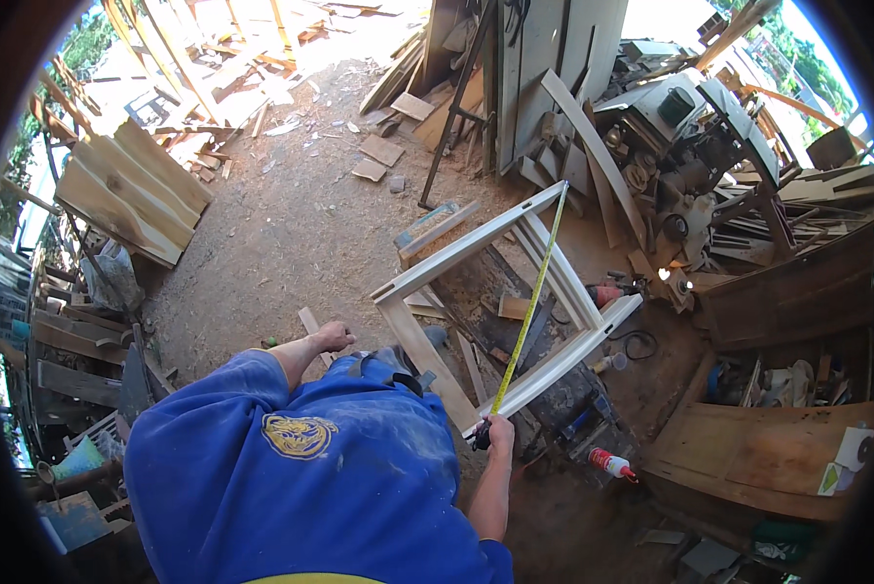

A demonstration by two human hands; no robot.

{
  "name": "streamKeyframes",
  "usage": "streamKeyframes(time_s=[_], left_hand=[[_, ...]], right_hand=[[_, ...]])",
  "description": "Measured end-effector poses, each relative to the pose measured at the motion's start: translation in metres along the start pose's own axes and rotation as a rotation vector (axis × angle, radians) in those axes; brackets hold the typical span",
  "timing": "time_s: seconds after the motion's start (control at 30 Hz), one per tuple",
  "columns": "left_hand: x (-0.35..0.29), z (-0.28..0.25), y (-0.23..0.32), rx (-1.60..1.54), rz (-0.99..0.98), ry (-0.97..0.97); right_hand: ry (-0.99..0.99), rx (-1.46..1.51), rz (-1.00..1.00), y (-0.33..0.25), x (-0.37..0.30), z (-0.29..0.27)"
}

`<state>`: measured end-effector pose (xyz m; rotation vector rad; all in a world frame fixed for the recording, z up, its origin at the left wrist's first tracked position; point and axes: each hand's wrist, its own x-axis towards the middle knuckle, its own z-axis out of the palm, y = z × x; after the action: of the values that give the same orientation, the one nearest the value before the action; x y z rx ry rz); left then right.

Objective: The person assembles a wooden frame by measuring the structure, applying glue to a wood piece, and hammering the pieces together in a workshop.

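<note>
Grip of the right hand (500, 435) is closed around a small, black tape measure case (481, 437), while the left hand (334, 337) is curled away from it; I can't tell if it holds anything. Biggest is the pale, four-sided wooden frame (425, 362), lying over a long, dark wooden surface (468, 283). It should sit flat and not wobble. Next, the long, thin, yellow tape strip (529, 331) runs slantwise across the frame, from near corner to far corner. Best to pull it straight, with no sag or twist. Its tiny far tip (565, 184) should stay right on the corner while the near end is read.
</note>
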<state>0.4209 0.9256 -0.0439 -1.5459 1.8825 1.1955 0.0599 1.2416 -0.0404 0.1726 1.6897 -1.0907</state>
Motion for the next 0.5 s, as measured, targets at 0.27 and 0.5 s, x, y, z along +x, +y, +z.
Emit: streamKeyframes(time_s=[0.27, 0.5], left_hand=[[-0.005, -0.001, 0.014, -0.020, 0.040, 0.019], [0.006, -0.001, 0.025, 0.051, 0.144, 0.049]], right_hand=[[0.038, -0.089, -0.022, -0.002, 0.001, 0.000], [0.126, -0.299, -0.180, 0.017, 0.009, -0.006]])
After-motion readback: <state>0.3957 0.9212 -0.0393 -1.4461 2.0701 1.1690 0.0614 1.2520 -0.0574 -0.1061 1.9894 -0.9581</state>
